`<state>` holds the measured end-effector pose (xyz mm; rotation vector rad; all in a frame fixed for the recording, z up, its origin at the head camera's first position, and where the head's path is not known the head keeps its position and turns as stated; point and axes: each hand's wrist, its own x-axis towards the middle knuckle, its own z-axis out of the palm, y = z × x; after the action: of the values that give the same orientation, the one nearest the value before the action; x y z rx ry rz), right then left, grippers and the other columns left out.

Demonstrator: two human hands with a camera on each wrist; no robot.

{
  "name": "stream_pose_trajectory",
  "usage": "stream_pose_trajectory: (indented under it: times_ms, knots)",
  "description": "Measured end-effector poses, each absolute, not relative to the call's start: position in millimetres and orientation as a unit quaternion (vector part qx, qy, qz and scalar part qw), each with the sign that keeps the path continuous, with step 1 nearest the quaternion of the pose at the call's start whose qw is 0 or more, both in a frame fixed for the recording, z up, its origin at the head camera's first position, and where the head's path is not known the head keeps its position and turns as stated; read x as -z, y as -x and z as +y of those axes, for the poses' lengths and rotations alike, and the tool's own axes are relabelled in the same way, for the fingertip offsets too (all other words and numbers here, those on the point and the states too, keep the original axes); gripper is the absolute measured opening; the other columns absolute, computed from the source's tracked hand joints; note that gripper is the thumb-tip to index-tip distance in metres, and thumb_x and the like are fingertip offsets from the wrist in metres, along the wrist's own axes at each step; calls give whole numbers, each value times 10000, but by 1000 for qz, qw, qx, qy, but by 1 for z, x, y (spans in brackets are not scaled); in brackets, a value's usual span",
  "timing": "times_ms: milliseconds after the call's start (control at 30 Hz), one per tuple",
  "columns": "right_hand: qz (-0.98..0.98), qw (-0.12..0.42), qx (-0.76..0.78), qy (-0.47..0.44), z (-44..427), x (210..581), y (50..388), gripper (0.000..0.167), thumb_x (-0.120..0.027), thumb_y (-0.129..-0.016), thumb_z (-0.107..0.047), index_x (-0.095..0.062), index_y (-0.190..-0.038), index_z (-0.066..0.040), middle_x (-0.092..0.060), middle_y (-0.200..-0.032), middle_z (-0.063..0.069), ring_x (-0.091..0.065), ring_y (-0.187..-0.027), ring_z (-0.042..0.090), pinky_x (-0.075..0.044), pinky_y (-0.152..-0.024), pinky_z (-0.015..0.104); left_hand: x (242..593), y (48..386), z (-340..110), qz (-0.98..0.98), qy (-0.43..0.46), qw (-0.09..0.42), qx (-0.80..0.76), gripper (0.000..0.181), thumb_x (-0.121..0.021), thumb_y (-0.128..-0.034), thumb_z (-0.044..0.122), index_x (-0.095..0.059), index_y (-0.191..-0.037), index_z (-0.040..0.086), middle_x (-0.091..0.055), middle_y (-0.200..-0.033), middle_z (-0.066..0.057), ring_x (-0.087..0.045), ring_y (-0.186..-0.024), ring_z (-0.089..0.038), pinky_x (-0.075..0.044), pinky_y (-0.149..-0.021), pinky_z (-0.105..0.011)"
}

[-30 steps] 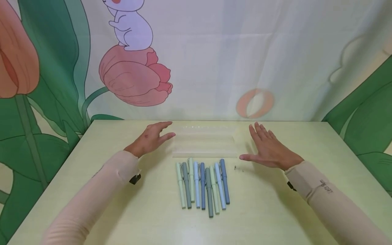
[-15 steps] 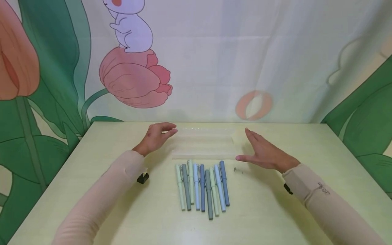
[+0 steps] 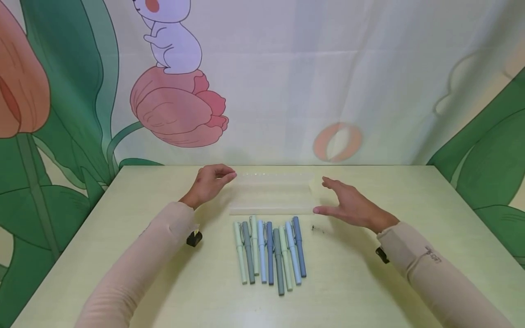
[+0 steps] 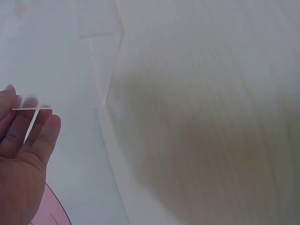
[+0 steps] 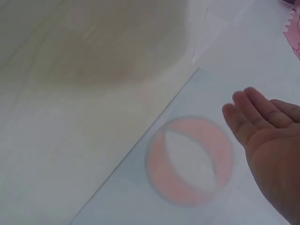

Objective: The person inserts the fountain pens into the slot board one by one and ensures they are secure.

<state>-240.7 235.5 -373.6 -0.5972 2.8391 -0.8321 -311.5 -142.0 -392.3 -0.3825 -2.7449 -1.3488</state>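
Observation:
A clear plastic pen stand [image 3: 270,207] lies crosswise near the back of the table. My left hand [image 3: 210,183] pinches its left end at the back; in the left wrist view the fingers [image 4: 42,136] and thumb meet at the edge of the see-through panel. At the other end, my right hand [image 3: 348,202] is held with fingers loosely extended and thumb spread, its thumb tip close to the front right corner. Whether it touches there I cannot tell. In front of the stand, several capped pens [image 3: 270,255] in green, grey-green and blue lie side by side, clips at the far end.
The pale wood table [image 3: 197,291] ends at the back against a curtain [image 3: 270,105] printed with tulips and a white animal. Small dark marks [image 3: 316,229] show on the table right of the pens.
My left hand has moved right and its thumb and fingers have closed on the stand's left end. My right hand has moved left towards the right end, its fingers bending slightly. The pens stay put.

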Motion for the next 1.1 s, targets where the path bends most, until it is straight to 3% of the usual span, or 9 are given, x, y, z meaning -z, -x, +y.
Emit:
stream_pose_trajectory:
  times_ms: [233, 567, 800, 1100]
  knots:
    - [918, 47, 343, 194, 231, 378, 239, 786, -745, -907, -376, -395, -1467, 49, -568, -1343, 238, -579, -1202, 399, -465, -1017, 519, 396, 312, -141, -885, 103, 27, 453, 222, -661, -984, 227, -721, -1093, 43, -705, -1095, -117, -644, -1056, -270, -548, -896, -407]
    - [880, 70, 442, 156, 226, 377, 234, 580, -717, -945, -265, -505, -1379, 57, -631, -1256, 203, -647, -1117, 329, -550, -916, 420, 401, 315, -140, -874, 73, 19, 481, 211, -693, -964, 247, -724, -1063, 63, -697, -1052, -99, -620, -973, -252, -540, -814, -343]
    - [846, 111, 505, 131, 222, 378, 233, 515, -720, -942, -188, -526, -1312, 113, -628, -1212, 239, -660, -1050, 411, -564, -885, 434, 403, 316, -141, -851, 65, -12, 521, 237, -680, -972, 254, -694, -1113, 64, -665, -1100, -103, -598, -996, -260, -539, -885, -369]
    - [840, 119, 516, 119, 218, 377, 228, 482, -714, -947, -191, -549, -1276, 121, -674, -1108, 177, -671, -1034, 384, -558, -896, 436, 405, 315, -142, -826, 46, -40, 561, 269, -675, -974, 274, -665, -1149, 70, -634, -1151, -106, -572, -1045, -274, -509, -963, -409]
